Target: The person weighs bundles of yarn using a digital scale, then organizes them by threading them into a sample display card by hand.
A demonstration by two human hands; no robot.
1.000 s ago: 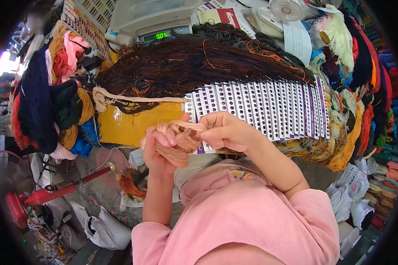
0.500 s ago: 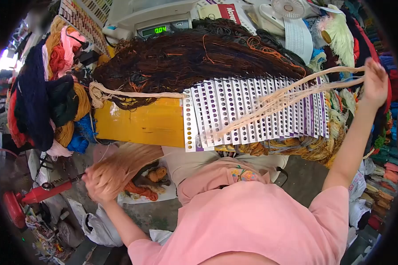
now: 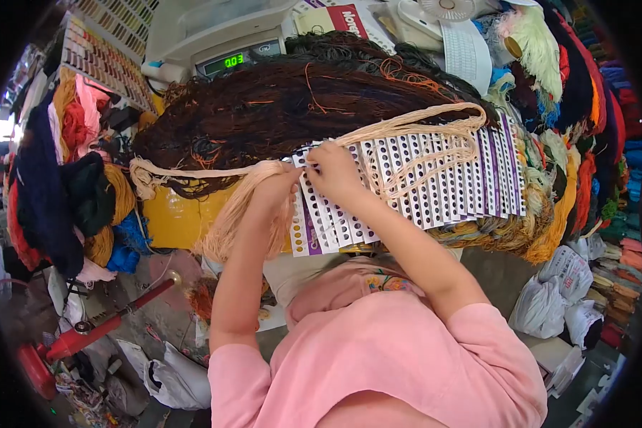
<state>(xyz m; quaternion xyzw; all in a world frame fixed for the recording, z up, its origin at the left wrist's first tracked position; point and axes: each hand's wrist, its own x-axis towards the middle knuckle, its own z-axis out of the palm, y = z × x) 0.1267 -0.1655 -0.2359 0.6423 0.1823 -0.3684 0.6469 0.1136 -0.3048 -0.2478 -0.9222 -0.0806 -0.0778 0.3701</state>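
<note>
My left hand (image 3: 277,189) is closed around a bundle of pale peach thread (image 3: 228,221), whose loose strands hang down over the table's front edge. From this hand a flat peach strand runs left to a knotted clump. Close beside it, my right hand (image 3: 337,175) has its fingers pinched together at the left end of a row of white perforated cards (image 3: 421,178). What the right fingertips hold is hidden. Behind the right hand, a long peach skein (image 3: 406,125) runs right and loops back across the cards.
Dark brown thread (image 3: 264,107) is heaped behind the cards. A scale (image 3: 239,60) with a green display stands at the back, beside a shade card (image 3: 103,60). Coloured skeins (image 3: 43,200) hang at left; a red metal arm (image 3: 107,324) stands below them.
Both hands have come together at the cards' left end, the left from below the table, the right from far right. The right hand let go of the skein's far end, which now lies looped.
</note>
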